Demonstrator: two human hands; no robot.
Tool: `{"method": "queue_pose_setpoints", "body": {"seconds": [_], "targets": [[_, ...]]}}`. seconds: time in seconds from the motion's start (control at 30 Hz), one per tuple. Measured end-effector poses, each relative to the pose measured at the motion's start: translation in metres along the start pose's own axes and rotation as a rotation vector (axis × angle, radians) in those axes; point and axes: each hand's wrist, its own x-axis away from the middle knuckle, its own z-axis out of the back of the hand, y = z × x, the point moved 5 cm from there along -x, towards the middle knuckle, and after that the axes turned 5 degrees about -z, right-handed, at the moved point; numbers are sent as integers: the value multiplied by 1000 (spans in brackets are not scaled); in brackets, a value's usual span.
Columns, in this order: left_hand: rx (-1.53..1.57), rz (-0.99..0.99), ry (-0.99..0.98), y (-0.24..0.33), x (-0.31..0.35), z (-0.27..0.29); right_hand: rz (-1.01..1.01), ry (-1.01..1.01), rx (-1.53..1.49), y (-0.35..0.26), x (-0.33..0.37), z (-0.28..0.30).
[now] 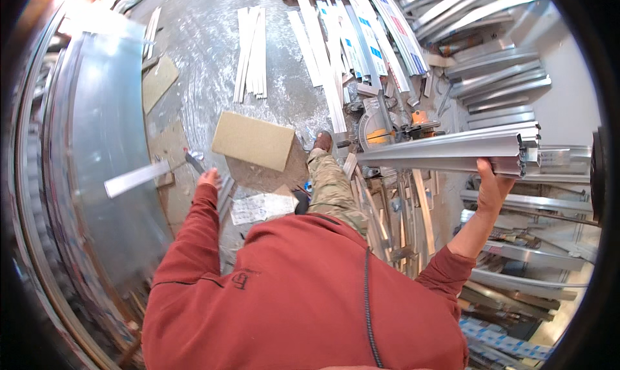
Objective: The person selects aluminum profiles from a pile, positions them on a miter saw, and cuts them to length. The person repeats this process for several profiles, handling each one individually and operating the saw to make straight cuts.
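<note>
In the head view, the long silver profile [445, 153] runs across the right of the frame, from just right of centre toward the right edge. The right hand [494, 188] holds it near its right end, thumb up against the near side; the other fingers are mostly hidden beneath. The left hand [208, 178] is left of centre, well apart from the profile, its fingers partly bent and pointing up the frame. A dark tool [193, 161] is just above the fingertips; whether they touch it, I cannot tell.

Between the hands, slightly above centre, lies a tan block [253, 140], with the paper [261, 208] lower down. The saw [378, 132], with orange parts, sits beyond the profile's left end, right of the shoe [323, 141]. A white strip [137, 179] lies left of the left hand, near the tall grey sheet [113, 137] filling the left side. White lengths [252, 53] lie at upper centre, and more metal bars [507, 79] are stacked at upper right.
</note>
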Motion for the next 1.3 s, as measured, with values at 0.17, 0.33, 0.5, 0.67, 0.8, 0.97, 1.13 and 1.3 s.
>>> {"method": "queue_pose_setpoints", "body": {"seconds": [0.17,0.33,0.5,0.67,0.8,0.97,1.13,1.3], "targets": [[-302,48,-163,101,-12,-164,-91,142,31,29,-68,-34],[-333,-104,-258,224,-63,-287,-112,360,-4,58,-116,-43],[-467,-219,-413,272,-132,-414,-297,542,89,107,-142,-38],[-682,-388,-338,225,-194,-516,-460,638,193,180,-126,-35],[-802,-118,-305,124,-251,-580,-565,713,259,280,-98,-85],[-742,16,-37,47,-291,-622,-681,769,246,415,-50,-161],[-297,-77,-167,-20,-344,-657,-717,749,228,497,-5,-210],[-41,-446,-209,0,-379,-732,-657,900,241,494,40,-179]]}}
